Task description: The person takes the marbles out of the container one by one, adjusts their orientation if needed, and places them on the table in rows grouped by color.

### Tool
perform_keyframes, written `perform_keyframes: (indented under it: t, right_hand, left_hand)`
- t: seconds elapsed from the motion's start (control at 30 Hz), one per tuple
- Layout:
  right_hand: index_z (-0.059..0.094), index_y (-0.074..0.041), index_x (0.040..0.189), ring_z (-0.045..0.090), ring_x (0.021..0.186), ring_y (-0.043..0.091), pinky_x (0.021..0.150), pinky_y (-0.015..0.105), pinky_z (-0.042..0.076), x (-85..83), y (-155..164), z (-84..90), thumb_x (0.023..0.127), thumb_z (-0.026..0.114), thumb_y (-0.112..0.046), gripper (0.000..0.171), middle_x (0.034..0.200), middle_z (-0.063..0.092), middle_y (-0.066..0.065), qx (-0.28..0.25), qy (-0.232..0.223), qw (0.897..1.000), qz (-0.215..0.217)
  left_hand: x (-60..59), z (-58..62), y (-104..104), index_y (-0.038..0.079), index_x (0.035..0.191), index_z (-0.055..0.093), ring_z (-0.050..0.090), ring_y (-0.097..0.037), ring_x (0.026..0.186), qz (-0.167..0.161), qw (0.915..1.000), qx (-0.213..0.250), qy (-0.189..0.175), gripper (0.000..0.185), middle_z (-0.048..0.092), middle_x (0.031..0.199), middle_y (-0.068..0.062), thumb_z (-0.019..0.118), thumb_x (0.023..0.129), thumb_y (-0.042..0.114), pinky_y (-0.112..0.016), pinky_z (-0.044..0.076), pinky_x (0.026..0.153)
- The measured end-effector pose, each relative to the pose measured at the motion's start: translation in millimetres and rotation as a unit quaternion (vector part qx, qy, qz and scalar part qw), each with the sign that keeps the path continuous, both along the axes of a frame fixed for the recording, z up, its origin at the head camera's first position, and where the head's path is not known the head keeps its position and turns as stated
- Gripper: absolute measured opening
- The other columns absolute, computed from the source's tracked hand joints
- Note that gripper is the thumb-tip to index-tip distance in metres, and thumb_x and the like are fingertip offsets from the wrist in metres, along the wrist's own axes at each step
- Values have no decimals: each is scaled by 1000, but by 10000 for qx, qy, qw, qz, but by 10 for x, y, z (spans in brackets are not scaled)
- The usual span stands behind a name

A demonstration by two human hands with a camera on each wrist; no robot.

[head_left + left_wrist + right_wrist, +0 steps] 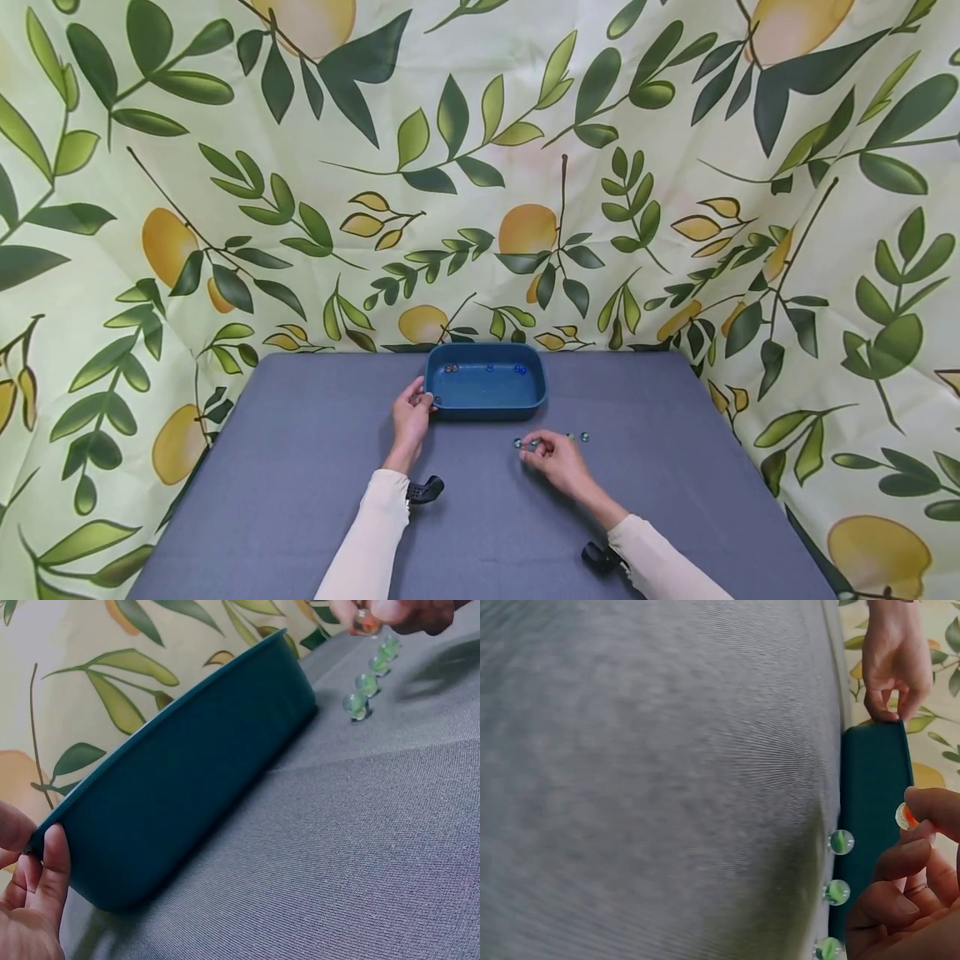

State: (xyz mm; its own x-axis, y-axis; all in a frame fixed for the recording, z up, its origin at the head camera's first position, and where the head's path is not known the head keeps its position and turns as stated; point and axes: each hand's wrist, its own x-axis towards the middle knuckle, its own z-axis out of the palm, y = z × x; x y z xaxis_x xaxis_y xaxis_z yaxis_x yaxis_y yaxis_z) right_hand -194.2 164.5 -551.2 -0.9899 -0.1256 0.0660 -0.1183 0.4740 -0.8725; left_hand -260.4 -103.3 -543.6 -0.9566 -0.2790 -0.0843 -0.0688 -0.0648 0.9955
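A small, hard, slippery-looking orange marble is pinched at the fingertips of the right hand; the tray corner is gripped by the left hand with curled fingers.

1. Bright, even, soft light fills all views; no glare.
2. A faint shadow lies under the right hand.
3. The head view bows outward toward 3 and 9 o'clock.
4. The right wrist view's grey woven tablecloth blurs toward 9 o'clock.
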Motion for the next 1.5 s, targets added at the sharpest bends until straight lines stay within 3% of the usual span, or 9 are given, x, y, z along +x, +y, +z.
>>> perform_keyframes:
  t: [0.53,0.9,1.5]
  right_hand:
    - [72,-12,86,44,53,1,54,16,38,32,-24,-119,78,80,-10,12,61,51,-7,200,-75,9998,-50]
    - [73,-13,85,43,53,1,51,17,36,4,-48,-141,79,79,-11,8,60,51,-10,715,77,9974,103]
    - [72,-14,87,44,53,4,51,19,36,9,-49,-121,80,78,-14,9,61,52,-7,836,-84,9964,-78]
  left_hand:
    - [-12,5,-11,2,144,47,56,-24,98,14,10000,29,-9,47,47,128,-22,51,98,1,-38,57,86]
    - [-31,24,-1,2,143,49,53,-12,91,65,9999,69,-37,46,47,127,-22,52,97,1,-29,57,81]
    - [-10,16,4,3,144,48,53,-14,92,59,9999,21,-85,46,47,126,-18,51,98,2,-36,57,87]
